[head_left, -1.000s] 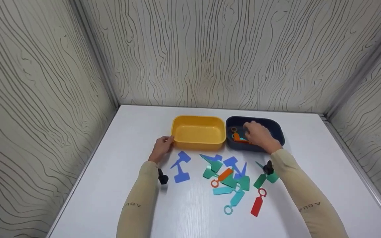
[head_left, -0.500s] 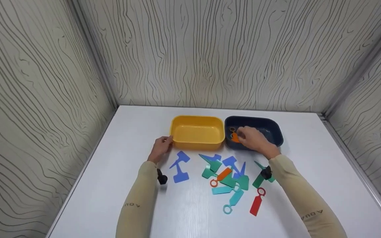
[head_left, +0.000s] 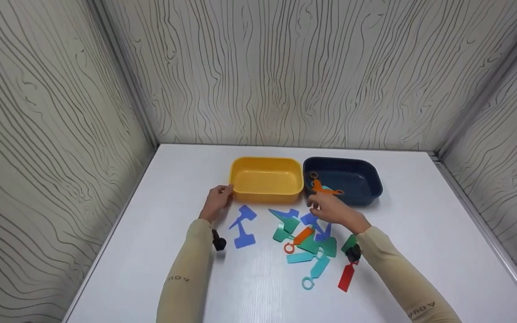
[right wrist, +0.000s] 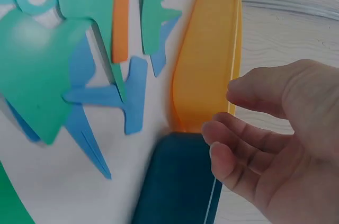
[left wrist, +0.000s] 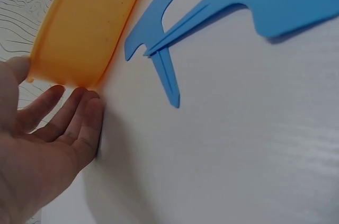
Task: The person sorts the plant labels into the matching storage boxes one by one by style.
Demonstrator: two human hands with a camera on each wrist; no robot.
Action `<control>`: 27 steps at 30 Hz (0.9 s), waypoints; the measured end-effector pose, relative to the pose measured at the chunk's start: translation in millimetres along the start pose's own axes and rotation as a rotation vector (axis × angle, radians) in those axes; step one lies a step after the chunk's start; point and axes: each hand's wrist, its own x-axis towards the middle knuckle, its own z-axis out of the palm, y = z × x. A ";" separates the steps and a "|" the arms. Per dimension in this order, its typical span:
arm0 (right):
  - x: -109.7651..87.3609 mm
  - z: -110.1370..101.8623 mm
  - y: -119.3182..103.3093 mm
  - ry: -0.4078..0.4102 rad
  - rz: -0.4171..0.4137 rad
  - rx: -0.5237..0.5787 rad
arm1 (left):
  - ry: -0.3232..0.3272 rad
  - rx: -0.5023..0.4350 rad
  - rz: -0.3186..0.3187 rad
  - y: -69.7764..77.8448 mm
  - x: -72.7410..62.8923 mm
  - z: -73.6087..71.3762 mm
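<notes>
My left hand rests at the near left corner of a yellow plastic bin. In the left wrist view its thumb and fingertips touch the bin's end, the fingers loosely bent. Nothing shows in my right hand, which hovers over the front edge of a dark blue bin, fingers loosely curled and apart. Orange ring-ended tags and a bit of turquoise lie in the dark bin's left part. Below the right hand lie blue T-shaped plant labels and green ones.
Two blue labels lie near the left hand. An orange tag, turquoise tags and a red tag are spread over the white table. Wood-patterned panels stand behind and at both sides.
My right hand has come out of the dark bin, moving left and toward me, which uncovers the orange tags there. The left hand has stayed at the yellow bin.
</notes>
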 end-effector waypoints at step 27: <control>-15.9 55.3 -26.4 -0.208 0.034 -0.008 | -0.001 0.020 -0.052 1.9 -1.2 0.2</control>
